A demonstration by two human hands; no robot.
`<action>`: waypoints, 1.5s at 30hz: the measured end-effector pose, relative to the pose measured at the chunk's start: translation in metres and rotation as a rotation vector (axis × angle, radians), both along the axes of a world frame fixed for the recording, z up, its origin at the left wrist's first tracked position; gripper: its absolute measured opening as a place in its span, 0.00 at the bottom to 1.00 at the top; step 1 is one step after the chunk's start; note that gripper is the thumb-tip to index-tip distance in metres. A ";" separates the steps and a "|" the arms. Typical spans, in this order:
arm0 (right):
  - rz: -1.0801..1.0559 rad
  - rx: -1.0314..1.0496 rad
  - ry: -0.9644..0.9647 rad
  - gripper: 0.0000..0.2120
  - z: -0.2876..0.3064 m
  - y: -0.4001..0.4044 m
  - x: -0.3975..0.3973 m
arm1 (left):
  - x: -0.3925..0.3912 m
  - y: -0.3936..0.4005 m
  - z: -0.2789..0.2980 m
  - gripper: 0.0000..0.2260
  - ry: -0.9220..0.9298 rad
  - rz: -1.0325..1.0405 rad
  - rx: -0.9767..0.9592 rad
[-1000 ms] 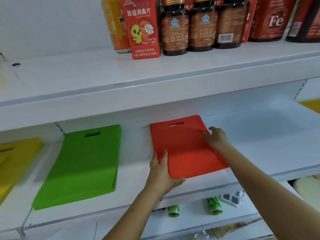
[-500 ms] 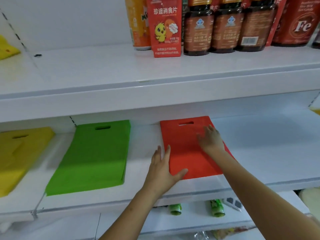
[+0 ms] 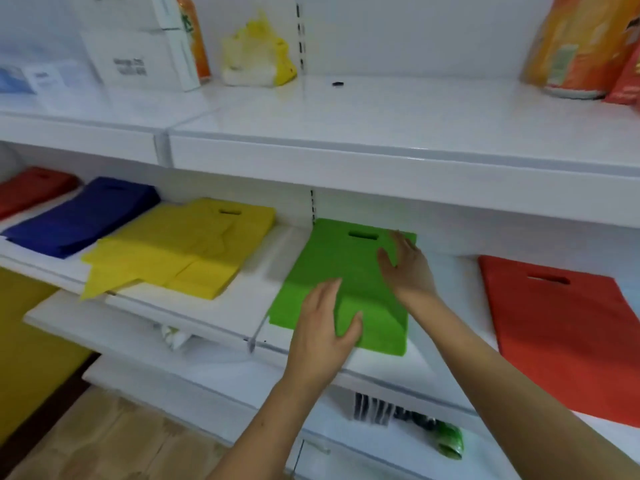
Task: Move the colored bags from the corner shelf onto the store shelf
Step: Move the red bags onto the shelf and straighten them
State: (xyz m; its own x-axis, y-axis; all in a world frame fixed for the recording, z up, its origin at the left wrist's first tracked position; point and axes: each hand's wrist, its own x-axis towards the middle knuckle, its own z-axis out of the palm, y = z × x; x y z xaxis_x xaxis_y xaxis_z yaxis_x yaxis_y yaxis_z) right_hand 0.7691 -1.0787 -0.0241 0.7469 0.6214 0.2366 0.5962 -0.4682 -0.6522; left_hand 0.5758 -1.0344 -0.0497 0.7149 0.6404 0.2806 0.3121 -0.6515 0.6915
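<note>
Both my hands on the green bags, mid-frame.

If I press unevenly, the thin green bags point(image 3: 349, 271) could slide or fan out like the yellow bags point(image 3: 180, 247) at centre left, which overhang the store shelf point(image 3: 221, 317) edge. My left hand point(image 3: 323, 327) lies flat and open on the stack's near edge; my right hand point(image 3: 407, 268) rests open, fingers spread, toward its far right corner. Red bags point(image 3: 568, 327) lie right.

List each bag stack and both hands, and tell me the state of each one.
Green bags: flat stack, both hands on it.
Yellow bags: messy, top ones askew.
Blue bags: flat stack, untouched.
Red bags: flat, untouched.
Far-left red bags: flat, partly out of view.
Left hand: open, resting on green.
Right hand: open, on green.
</note>
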 end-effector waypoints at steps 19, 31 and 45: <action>0.539 0.132 0.077 0.23 0.019 0.352 -0.334 | -0.316 0.261 -0.014 0.27 -0.091 0.568 -0.079; 0.712 0.135 0.119 0.26 0.021 0.604 -0.441 | -0.432 0.463 -0.027 0.29 -0.057 0.715 -0.123; 0.719 -0.057 0.137 0.29 0.005 0.885 -0.515 | -0.526 0.740 -0.006 0.29 0.031 0.787 -0.054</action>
